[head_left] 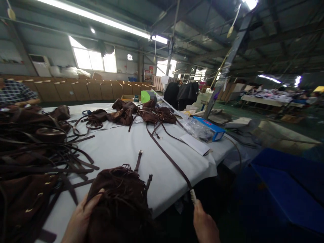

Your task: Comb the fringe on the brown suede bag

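Left hand [82, 214] grips the fringed bag [118, 194]; off the bag's right side, right hand [205, 222] pinches a pale stick [193, 195].

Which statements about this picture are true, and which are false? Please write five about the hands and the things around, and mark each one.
1. The left hand holds a brown fringed bag. True.
2. The right hand is empty. False: it holds a slim pale object.
3. A round clock hangs on the far wall. True.
4. The table cover is bright red. False: it is whitish.
5. Someone's checked sleeve shows at the picture's left edge. True.
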Demonstrator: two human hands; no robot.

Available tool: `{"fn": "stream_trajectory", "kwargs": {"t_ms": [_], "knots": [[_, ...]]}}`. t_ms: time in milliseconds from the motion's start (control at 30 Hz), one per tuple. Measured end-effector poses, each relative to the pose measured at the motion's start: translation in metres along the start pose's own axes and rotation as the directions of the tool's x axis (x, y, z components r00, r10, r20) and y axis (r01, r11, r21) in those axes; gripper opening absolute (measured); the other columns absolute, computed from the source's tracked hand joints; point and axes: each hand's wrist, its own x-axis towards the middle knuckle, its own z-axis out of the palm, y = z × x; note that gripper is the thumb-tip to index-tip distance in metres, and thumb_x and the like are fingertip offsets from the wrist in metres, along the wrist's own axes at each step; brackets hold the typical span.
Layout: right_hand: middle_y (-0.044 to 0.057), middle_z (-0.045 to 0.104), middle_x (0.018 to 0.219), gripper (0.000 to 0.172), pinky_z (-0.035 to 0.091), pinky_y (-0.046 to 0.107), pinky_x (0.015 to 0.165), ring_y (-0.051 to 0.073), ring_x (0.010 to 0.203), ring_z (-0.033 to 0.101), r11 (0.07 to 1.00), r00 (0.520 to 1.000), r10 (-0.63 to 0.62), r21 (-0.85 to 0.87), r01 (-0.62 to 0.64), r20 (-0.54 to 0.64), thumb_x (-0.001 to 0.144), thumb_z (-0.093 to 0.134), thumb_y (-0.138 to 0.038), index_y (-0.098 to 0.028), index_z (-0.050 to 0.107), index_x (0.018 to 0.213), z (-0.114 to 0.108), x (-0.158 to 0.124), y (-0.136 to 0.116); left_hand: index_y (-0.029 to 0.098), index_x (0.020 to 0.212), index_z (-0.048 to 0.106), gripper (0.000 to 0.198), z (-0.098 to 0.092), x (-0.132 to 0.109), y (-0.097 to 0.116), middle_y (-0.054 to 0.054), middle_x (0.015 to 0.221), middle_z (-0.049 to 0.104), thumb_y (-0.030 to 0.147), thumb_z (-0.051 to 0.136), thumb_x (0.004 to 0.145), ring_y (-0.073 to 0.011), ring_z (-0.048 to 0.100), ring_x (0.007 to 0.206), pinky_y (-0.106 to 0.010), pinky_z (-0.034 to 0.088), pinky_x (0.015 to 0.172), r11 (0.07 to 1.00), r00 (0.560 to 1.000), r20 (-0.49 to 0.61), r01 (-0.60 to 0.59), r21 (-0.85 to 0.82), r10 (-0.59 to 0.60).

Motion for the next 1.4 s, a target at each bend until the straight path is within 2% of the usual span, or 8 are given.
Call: {"fn": "stream_trajectory", "kwargs": {"t_ms": [133,333,633,833,1000,1133,1267,1400], "knots": [[0.006,0.071,0.067,0.051,0.048,0.023,0.045,0.018,0.053,0.067,0.889,0.949,-0.171,0.373,0.264,-0.264,0.098,0.02,-0.033,-0.013,0.032,0.144,-0.022,-0.03,-0.027,0.016,0.109,0.062,0.033,0.034,-0.012,0.0,-0.007,0.085,0.075,0.02,0.067,0.077,-0.0225,0.072,0.077,-0.026,0.058,0.064,0.998,0.995,0.077,-0.06,-0.027,0.062],[0.005,0.069,0.065,0.057,0.047,0.019,0.043,0.015,0.044,0.062,0.537,0.544,-0.656,0.183,0.823,-0.523,0.092,0.035,-0.026,-0.009,0.025,0.146,0.019,-0.067,-0.139,0.018,0.128,0.048,0.056,0.058,-0.024,-0.018,-0.009,0.084,0.075,0.023,0.069,0.076,-0.0258,0.072,0.074,-0.03,0.058,0.061,1.0,0.991,0.132,-0.016,0.018,0.013],[0.004,0.068,0.065,0.071,0.051,0.022,0.051,0.017,0.052,0.066,0.847,0.827,-0.528,-0.188,0.497,-0.192,0.073,0.046,0.005,-0.015,0.038,0.141,0.042,-0.019,-0.095,0.02,0.13,0.05,0.062,0.025,-0.006,-0.029,-0.006,0.092,0.076,0.028,0.073,0.073,-0.0294,0.069,0.094,-0.034,0.059,0.076,0.996,0.986,0.15,0.084,-0.035,-0.078],[0.011,0.07,0.063,0.057,0.054,0.035,0.058,0.027,0.063,0.071,0.99,0.996,0.03,-0.137,-0.041,-0.084,0.086,0.028,-0.001,-0.011,0.039,0.141,-0.006,0.017,0.005,0.02,0.087,0.07,0.023,-0.01,0.017,0.007,-0.004,0.106,0.073,0.015,0.072,0.066,-0.0295,0.054,0.122,-0.028,0.055,0.091,0.993,0.995,0.006,-0.104,0.06,0.104],[0.009,0.072,0.067,0.053,0.052,0.031,0.051,0.025,0.057,0.069,0.974,0.956,-0.078,0.181,0.133,-0.282,0.097,0.022,-0.027,-0.012,0.024,0.148,-0.032,-0.008,-0.015,0.023,0.122,0.058,0.042,0.014,0.019,0.003,-0.005,0.1,0.074,0.023,0.065,0.081,-0.0238,0.07,0.091,-0.028,0.06,0.072,0.997,0.997,0.023,-0.079,0.003,0.079],[0.004,0.071,0.071,0.055,0.048,0.02,0.048,0.014,0.049,0.064,0.693,0.716,-0.496,0.272,0.667,-0.492,0.096,0.024,-0.023,-0.015,0.015,0.15,0.002,-0.049,-0.107,0.02,0.122,0.056,0.039,0.03,0.016,-0.019,-0.006,0.098,0.074,0.021,0.062,0.083,-0.0217,0.072,0.083,-0.027,0.059,0.068,1.0,0.999,0.038,-0.009,0.002,0.009],[-0.001,0.057,0.051,0.065,0.038,0.023,0.035,0.015,0.033,0.051,0.618,0.479,-0.689,-0.096,0.78,-0.544,0.083,0.039,-0.012,-0.008,0.025,0.146,0.05,-0.052,-0.156,0.015,0.112,0.062,0.033,0.012,0.022,-0.019,-0.007,0.09,0.075,0.018,0.064,0.08,-0.0274,0.07,0.094,-0.032,0.059,0.077,0.997,0.999,0.018,0.031,0.064,-0.032],[-0.002,0.053,0.051,0.072,0.039,0.023,0.036,0.016,0.035,0.049,0.687,0.505,-0.695,-0.263,0.678,-0.513,0.074,0.041,-0.001,-0.01,0.032,0.144,0.056,-0.029,-0.138,0.018,0.101,0.069,0.026,-0.001,0.022,-0.021,-0.005,0.092,0.076,0.02,0.069,0.075,-0.0313,0.064,0.107,-0.037,0.057,0.087,0.993,0.999,-0.04,-0.009,0.115,0.014]]}}
